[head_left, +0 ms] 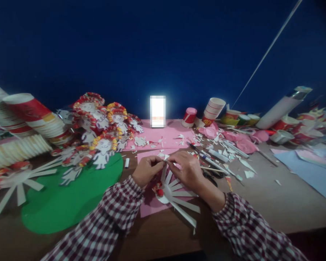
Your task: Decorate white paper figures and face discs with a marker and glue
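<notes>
A paper cup cut into white strips (167, 195) lies splayed over pink paper (149, 208) at the middle of the table. Curled red pieces (159, 192) show at its left side, where strips are rolled up. My left hand (149, 169) pinches the tip of one upright strip between thumb and finger. From the other side my right hand (186, 168) closes on the same tip, its fingertips almost touching the left ones. Several other strips fan out flat to the right, beneath and beside my right hand.
Paper dolls with curled red and yellow hair (103, 148) stand left, partly on a green sheet (78, 195). Stacked paper cups (40, 116) lean far left. Pens (212, 161), paper scraps and pink pieces (244, 145) lie right, near blue paper (306, 168).
</notes>
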Available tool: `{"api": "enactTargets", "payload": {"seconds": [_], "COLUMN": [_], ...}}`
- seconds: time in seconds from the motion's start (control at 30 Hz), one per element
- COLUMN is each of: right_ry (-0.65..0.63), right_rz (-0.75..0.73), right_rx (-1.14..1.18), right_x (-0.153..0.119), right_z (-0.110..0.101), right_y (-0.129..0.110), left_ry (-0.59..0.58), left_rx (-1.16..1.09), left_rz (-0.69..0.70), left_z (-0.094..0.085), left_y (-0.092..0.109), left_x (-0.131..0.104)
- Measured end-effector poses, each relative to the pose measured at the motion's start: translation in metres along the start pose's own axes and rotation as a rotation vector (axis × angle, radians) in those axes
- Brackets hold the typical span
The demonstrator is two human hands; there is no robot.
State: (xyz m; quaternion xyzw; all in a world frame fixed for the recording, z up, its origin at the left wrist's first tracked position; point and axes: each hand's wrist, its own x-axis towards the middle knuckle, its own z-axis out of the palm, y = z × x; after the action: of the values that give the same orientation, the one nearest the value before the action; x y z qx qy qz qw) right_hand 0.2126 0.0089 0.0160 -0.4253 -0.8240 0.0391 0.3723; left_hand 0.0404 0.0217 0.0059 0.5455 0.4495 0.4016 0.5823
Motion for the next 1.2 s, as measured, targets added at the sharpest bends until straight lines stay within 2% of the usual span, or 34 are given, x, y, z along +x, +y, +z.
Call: {"api": "enactTargets", "payload": {"seconds": [0.17, 0.37, 0.6, 0.7, 0.97, 1.2], "right_ry": [0.002, 0.012, 0.008, 0.003, 0.007, -0.014], "right_rz": [-0.036, -0.114, -0.133, -0.158, -0.13, -0.075], "right_rx": [-0.033, -0.065, -0.067, -0.09, -0.124, -0.065], "right_x": [0.001, 0.002, 0.001, 0.001, 0.001, 0.001], "right_z": [0.0, -0.001, -0.001, -0.002, -0.001, 0.002], "right_y": [-0.002, -0.005, -0.003, -0.003, -0.004, -0.001], "left_ry": [-0.021, 0.025, 0.018, -0.004, 0.051, 0.107], "left_rx": [0.019, 0.041, -0.108, -0.131, 0.059, 0.175], "left_rz": [-0.041, -0.014, -0.095, -0.087, -0.009, 0.073], "left_z": [-0.002, -0.002, 0.002, 0.002, 0.002, 0.0], "left_y": [-0.004, -0.008, 0.002, 0.007, 0.008, 0.008], "left_x": [0.001, 0.002, -0.002, -0.004, -0.003, -0.001]}}
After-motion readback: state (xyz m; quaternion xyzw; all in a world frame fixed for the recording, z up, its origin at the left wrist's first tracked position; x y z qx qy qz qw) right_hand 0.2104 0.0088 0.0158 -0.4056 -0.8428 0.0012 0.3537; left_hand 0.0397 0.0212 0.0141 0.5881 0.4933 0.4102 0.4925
